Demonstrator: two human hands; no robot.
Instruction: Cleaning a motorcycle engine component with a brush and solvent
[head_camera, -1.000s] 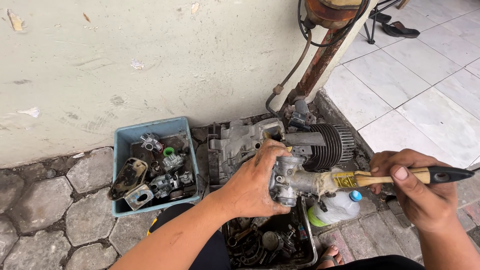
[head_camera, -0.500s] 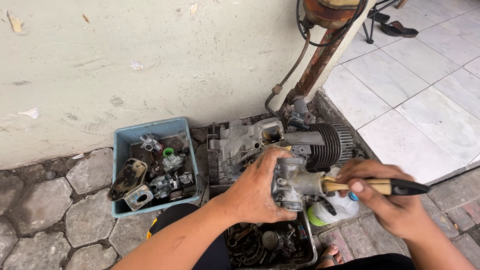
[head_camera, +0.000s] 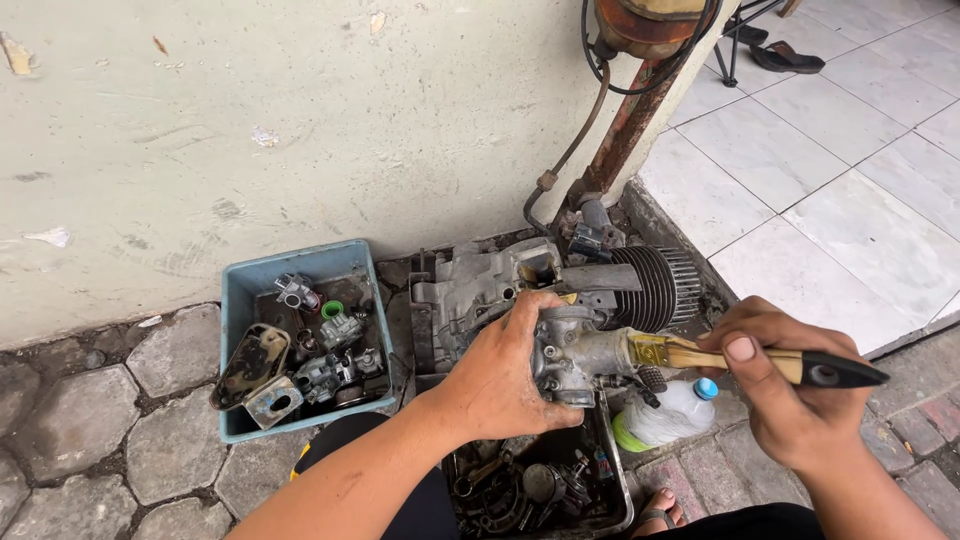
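Grey metal carburetor (head_camera: 572, 352) is held in the closed grip of the left hand (head_camera: 503, 372), above a dark tray of small parts (head_camera: 612, 470) and in front of a finned engine cylinder (head_camera: 655, 285). The right hand (head_camera: 790, 395) is closed around a paintbrush (head_camera: 760, 360), with its bristles touching the carburetor's right end. A blue tray (head_camera: 240, 300) with more parts lies to the left on the stone paving (head_camera: 90, 420).

Grimy metal carburetor (head_camera: 570, 352) held level, paintbrush (head_camera: 745, 360) bristles touching it.
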